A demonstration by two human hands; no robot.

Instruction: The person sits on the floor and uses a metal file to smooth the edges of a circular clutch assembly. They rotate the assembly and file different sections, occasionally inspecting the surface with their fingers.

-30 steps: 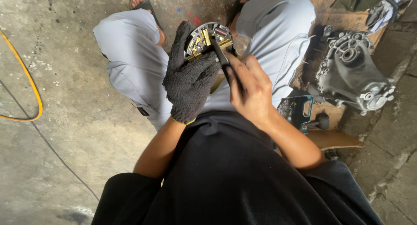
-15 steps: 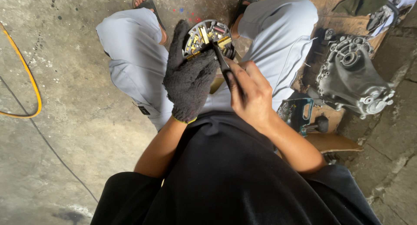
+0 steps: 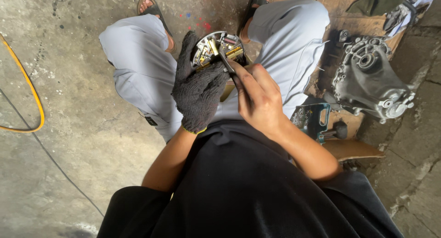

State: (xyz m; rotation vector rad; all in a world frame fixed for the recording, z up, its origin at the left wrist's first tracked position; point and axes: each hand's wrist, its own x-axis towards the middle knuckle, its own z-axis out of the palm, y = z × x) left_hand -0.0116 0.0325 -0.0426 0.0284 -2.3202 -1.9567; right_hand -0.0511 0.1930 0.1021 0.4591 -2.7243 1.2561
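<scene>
My left hand [image 3: 198, 88], in a dark knitted glove, grips a round metal assembly [image 3: 216, 48] with brass parts and small springs, held above my lap between my knees. My bare right hand [image 3: 259, 98] holds a slim dark tool [image 3: 228, 65] whose tip rests on the assembly's face. I sit low on the concrete floor in grey trousers and sandals.
A grey cast metal housing [image 3: 370, 82] lies on the floor to my right, with a teal tool [image 3: 314, 121] and a black knob [image 3: 341, 129] beside it on a wooden board. A yellow hose [image 3: 34, 98] and a thin dark cable [image 3: 50, 157] curve across the concrete at left.
The view has shifted slightly. Both hands stay on the assembly and the tool, with the tool's tip moving a little over the assembly's face.
</scene>
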